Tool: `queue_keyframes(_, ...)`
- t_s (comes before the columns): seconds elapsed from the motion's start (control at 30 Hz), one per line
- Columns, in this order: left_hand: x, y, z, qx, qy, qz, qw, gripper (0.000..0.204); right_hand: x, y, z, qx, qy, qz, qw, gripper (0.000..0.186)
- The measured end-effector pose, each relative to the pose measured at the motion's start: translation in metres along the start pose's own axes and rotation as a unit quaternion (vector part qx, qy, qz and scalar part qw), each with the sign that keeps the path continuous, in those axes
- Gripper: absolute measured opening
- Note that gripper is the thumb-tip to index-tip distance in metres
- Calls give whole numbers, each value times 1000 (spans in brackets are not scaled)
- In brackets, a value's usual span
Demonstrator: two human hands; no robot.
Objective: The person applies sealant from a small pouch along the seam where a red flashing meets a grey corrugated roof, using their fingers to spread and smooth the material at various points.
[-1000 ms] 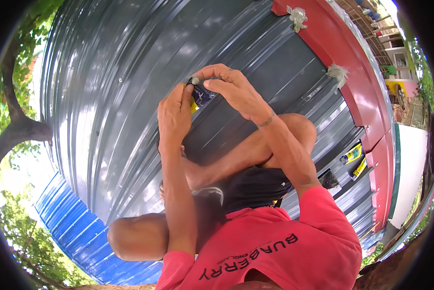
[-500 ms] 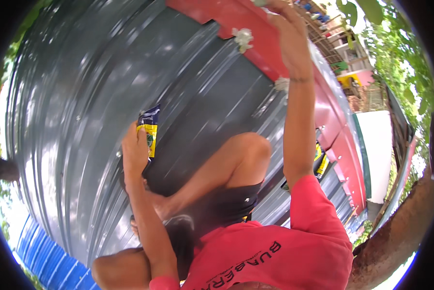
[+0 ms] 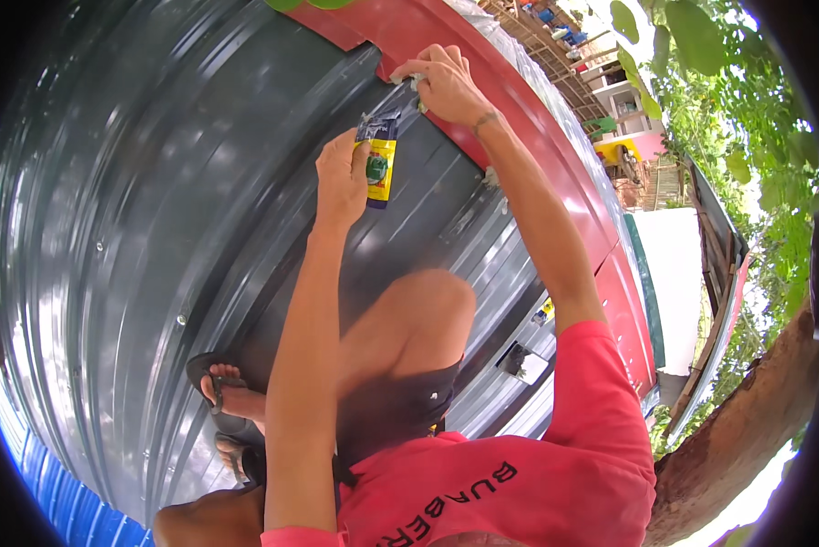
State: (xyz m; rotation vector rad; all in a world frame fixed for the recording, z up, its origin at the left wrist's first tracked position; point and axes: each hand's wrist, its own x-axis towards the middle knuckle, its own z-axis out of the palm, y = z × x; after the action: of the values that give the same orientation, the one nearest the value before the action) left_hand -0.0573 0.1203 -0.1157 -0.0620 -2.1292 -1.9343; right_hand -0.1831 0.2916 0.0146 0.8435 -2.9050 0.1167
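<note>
Packet (image 3: 380, 171) and left hand (image 3: 341, 178) had come closer to the right hand (image 3: 448, 91) since half a second earlier; the right had left the top of the view for the inner edge of the red strip (image 3: 555, 173). Packet, yellow and dark blue, was held up off the dark grey roofing (image 3: 200, 137), gripped along one side by the left fingers, thumb over its edge. Judged light and soft, slick-filmed, easily creased; a hard squeeze might push out whatever was inside. Best hold: flat across the faces, below the crumpled dark end. Right fingers bent and narrow, at a whitish clump (image 3: 417, 82) on the strip's edge; could not tell whether they pinched it. Clump looked soft, likely to dent under pressure. Farther out, near the right forearm: another yellow packet (image 3: 544, 312) and a dark flat object (image 3: 521, 362).
</note>
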Motion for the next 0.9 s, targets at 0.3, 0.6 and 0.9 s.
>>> queue_keyframes(0.3,-3,-13,0,-25,8,1,1000,35,3,12,8,-74,-6,-80,994,45)
queue_keyframes(0.6,-5,-4,-2,39,13,51,998,30,-3,15,-25,-300,-21,-229,926,53)
queue_keyframes(0.9,-3,-7,-4,20,-5,63,998,27,-2,15,-40,-329,-12,-274,904,58)
